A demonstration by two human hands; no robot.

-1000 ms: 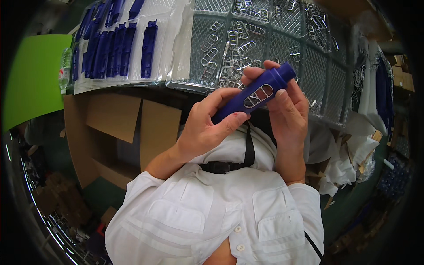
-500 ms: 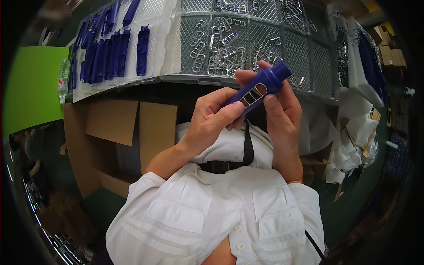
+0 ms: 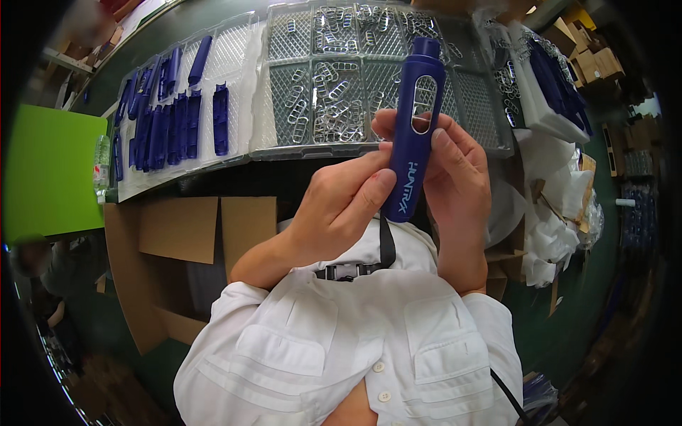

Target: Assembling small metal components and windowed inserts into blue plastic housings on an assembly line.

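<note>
A dark blue plastic tube casing (image 3: 414,167) stands nearly upright in front of me, its narrower neck at the top. A silver oval frame with crossbars (image 3: 425,104) sits in the window of its upper half, and pale lettering runs down the lower half. My right hand (image 3: 460,167) grips it from the right, thumb along the side and fingers behind. Closed against its lower left side is my left hand (image 3: 348,202), thumb on the casing; some of its fingers are hidden.
Beyond my hands, a clear compartment tray (image 3: 273,153) holds many loose silver frames (image 3: 334,99). Blue half-shells (image 3: 186,124) lie on a white tray at left, near a plastic bottle (image 3: 101,160). An open cardboard box (image 3: 177,224) stands below the table; white wrapping (image 3: 547,245) is at right.
The casing has turned from a slant to nearly upright, now showing its lettered side. My right fingers have shifted lower along it. The table appears slightly lower in view.
</note>
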